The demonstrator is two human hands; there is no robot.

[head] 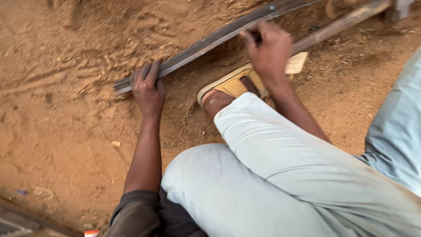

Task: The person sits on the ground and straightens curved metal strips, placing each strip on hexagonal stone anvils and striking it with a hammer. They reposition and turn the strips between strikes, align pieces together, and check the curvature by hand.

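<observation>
Head view, looking down at sandy, sawdust-strewn ground (57, 109). A long, dark, slightly curved wooden strip (206, 44) lies diagonally on the ground, its near end at left centre, rising toward the upper right where it leaves the top of the frame. Left hand (148, 90) is at the near end of the strip — fingers curled over its upper edge, palm down on the ground side, gripping the wood. Right hand (267, 50) is farther up the strip, about midway along the visible length; fingers bent and closed around the edge of the strip, thumb side toward the camera. Whether a small tool is also in this hand cannot be told — motion blur. A second, rounder wooden pole (337, 26) runs roughly parallel behind the strip, from behind the right hand to the upper right corner. Just below the right hand, a foot in a tan sandal (232, 83) is planted on the ground close to the strip; whether it touches the strip cannot be told. A pale scrap of paper or card (297, 62) lies beside the sandal, right of the wrist. Pale trouser legs (272, 175) fill the lower right; a dark sleeve (136, 213) covers the upper left arm. Small wood chip (115, 143) on the ground left of the left forearm.
</observation>
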